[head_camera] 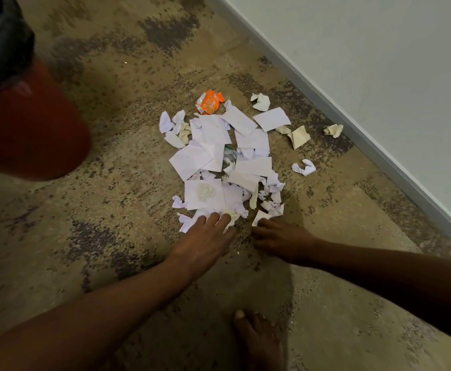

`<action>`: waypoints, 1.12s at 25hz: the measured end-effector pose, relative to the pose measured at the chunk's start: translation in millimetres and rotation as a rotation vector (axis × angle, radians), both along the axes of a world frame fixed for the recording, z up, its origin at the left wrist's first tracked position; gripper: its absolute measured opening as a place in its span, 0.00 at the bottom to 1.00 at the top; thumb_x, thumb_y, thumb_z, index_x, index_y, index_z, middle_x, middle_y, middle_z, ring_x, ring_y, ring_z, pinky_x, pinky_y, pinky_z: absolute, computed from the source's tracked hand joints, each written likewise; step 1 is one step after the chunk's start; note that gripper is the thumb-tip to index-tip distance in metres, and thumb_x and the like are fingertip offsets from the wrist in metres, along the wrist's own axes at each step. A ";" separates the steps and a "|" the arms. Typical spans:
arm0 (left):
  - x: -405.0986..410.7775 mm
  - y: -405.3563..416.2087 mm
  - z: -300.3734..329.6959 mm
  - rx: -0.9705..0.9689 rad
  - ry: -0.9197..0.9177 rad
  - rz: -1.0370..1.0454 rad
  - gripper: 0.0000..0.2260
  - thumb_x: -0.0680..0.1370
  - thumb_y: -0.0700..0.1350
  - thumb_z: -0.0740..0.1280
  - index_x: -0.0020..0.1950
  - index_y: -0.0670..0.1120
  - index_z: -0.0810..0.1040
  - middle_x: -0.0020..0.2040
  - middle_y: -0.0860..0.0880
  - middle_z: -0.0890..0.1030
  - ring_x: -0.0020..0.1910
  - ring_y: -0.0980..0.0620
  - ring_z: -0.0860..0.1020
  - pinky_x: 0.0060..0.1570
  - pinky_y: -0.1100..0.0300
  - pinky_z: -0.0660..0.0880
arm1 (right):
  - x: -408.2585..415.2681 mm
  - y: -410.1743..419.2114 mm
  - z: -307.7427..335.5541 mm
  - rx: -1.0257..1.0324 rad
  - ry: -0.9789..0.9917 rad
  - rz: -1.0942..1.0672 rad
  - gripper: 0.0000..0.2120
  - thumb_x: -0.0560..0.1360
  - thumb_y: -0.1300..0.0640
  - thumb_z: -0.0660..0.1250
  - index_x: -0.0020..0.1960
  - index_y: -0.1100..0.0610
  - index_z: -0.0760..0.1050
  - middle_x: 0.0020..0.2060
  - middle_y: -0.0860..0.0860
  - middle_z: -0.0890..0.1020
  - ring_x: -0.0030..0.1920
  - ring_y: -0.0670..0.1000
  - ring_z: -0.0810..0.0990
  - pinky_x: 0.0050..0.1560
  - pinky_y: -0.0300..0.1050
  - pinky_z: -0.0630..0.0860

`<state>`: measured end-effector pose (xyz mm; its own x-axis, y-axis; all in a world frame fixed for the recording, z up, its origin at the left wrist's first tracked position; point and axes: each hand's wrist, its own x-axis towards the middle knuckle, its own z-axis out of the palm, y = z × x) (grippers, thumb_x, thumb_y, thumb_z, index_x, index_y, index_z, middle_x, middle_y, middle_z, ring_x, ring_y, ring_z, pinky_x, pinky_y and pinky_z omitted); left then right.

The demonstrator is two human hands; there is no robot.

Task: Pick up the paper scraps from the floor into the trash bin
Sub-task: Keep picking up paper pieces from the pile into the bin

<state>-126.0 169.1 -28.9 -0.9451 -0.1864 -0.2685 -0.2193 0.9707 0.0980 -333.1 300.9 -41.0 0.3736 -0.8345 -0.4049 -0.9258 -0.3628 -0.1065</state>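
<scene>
the light is dim and warm, giving the floor [117, 145] a yellow-brown cast. the white scraps [219, 156] are the brightest thing, a little washed out, with faint violet tinting in their folds. the wall [379, 49] at far right reads flat grey-white with no glare. a broad soft shadow falls across the near right, darkening the right hand [283, 241] and its arm almost to black, while the left hand [205, 242] is better lit. the red bin [31, 129] at left is blurred and smeared, its black liner [2, 41] without detail. wide-angle bending curves the baseboard [352, 121]. the foot [259, 341] at the near edge is soft and dark. overall sharpness is modest, with grainy compression.
</scene>
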 end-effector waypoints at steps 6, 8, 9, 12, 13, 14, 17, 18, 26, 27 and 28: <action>-2.3 -20.6 -3.4 -0.093 -0.196 0.151 0.40 0.80 0.44 0.65 0.81 0.51 0.39 0.79 0.41 0.31 0.78 0.31 0.39 0.72 0.28 0.49 | -27.4 -22.4 3.4 -0.107 0.150 -0.255 0.32 0.68 0.52 0.74 0.68 0.49 0.65 0.72 0.58 0.65 0.65 0.62 0.70 0.57 0.62 0.75; -5.1 -30.5 -8.1 -0.096 -0.215 0.231 0.44 0.78 0.46 0.68 0.80 0.52 0.36 0.79 0.40 0.29 0.78 0.29 0.42 0.70 0.29 0.57 | -28.5 -33.1 3.5 -0.127 0.138 -0.411 0.36 0.68 0.50 0.75 0.70 0.49 0.60 0.73 0.57 0.60 0.61 0.61 0.71 0.46 0.56 0.79; -7.1 -35.6 -10.2 -0.082 -0.222 0.277 0.46 0.78 0.47 0.69 0.80 0.52 0.35 0.79 0.41 0.29 0.78 0.29 0.43 0.68 0.30 0.61 | -28.1 -39.2 2.8 -0.116 0.119 -0.473 0.38 0.68 0.50 0.75 0.70 0.49 0.58 0.74 0.57 0.58 0.59 0.61 0.71 0.43 0.55 0.80; -13.2 -50.1 -14.5 -0.026 -0.251 0.365 0.54 0.73 0.54 0.75 0.80 0.50 0.33 0.79 0.42 0.31 0.78 0.30 0.47 0.68 0.33 0.64 | -27.4 -55.6 0.0 -0.075 0.033 -0.554 0.40 0.67 0.52 0.77 0.71 0.47 0.57 0.74 0.55 0.55 0.60 0.61 0.72 0.42 0.56 0.81; -14.6 -54.0 -15.7 -0.011 -0.258 0.380 0.56 0.72 0.56 0.76 0.80 0.50 0.33 0.80 0.42 0.31 0.78 0.31 0.49 0.68 0.34 0.65 | -26.7 -59.6 -1.0 -0.063 0.006 -0.562 0.41 0.67 0.53 0.77 0.72 0.47 0.56 0.74 0.54 0.55 0.61 0.61 0.73 0.44 0.56 0.81; -15.6 -57.3 -16.0 0.008 -0.260 0.402 0.58 0.70 0.57 0.77 0.80 0.50 0.33 0.80 0.43 0.32 0.78 0.32 0.50 0.68 0.35 0.65 | -25.4 -63.6 -2.1 -0.052 -0.021 -0.566 0.42 0.68 0.55 0.77 0.73 0.46 0.55 0.74 0.54 0.55 0.62 0.61 0.73 0.45 0.56 0.81; -19.4 -62.4 -15.0 0.097 -0.248 0.465 0.59 0.68 0.55 0.79 0.81 0.51 0.36 0.81 0.43 0.35 0.78 0.34 0.52 0.69 0.40 0.67 | -17.5 -73.6 -6.9 -0.016 -0.080 -0.547 0.43 0.71 0.58 0.74 0.77 0.45 0.51 0.75 0.54 0.56 0.67 0.59 0.71 0.54 0.52 0.79; -20.9 -62.4 -14.5 0.124 -0.233 0.473 0.59 0.68 0.54 0.80 0.81 0.51 0.37 0.81 0.43 0.37 0.78 0.34 0.53 0.67 0.41 0.69 | -14.0 -76.9 -8.3 -0.013 -0.099 -0.530 0.43 0.72 0.59 0.73 0.77 0.46 0.51 0.75 0.56 0.57 0.67 0.59 0.71 0.56 0.52 0.78; -30.6 -54.1 -20.2 0.177 -0.122 0.495 0.34 0.73 0.45 0.75 0.75 0.46 0.62 0.77 0.41 0.56 0.65 0.39 0.72 0.57 0.44 0.77 | 7.9 -91.9 -3.1 -0.068 -0.143 -0.434 0.34 0.74 0.65 0.67 0.75 0.50 0.60 0.63 0.57 0.69 0.56 0.58 0.77 0.46 0.52 0.78; -31.2 -54.1 -20.2 0.174 -0.123 0.497 0.32 0.74 0.44 0.74 0.74 0.46 0.63 0.76 0.41 0.58 0.64 0.40 0.72 0.56 0.44 0.77 | 9.4 -93.9 -2.9 -0.071 -0.141 -0.434 0.32 0.74 0.66 0.66 0.74 0.50 0.61 0.61 0.57 0.70 0.53 0.57 0.77 0.44 0.51 0.77; -31.5 -54.0 -19.8 0.167 -0.119 0.498 0.29 0.75 0.44 0.73 0.73 0.46 0.65 0.76 0.41 0.59 0.63 0.40 0.73 0.56 0.45 0.77 | 9.9 -96.3 -3.2 -0.071 -0.138 -0.437 0.30 0.74 0.66 0.66 0.73 0.51 0.63 0.59 0.57 0.71 0.51 0.57 0.78 0.42 0.50 0.76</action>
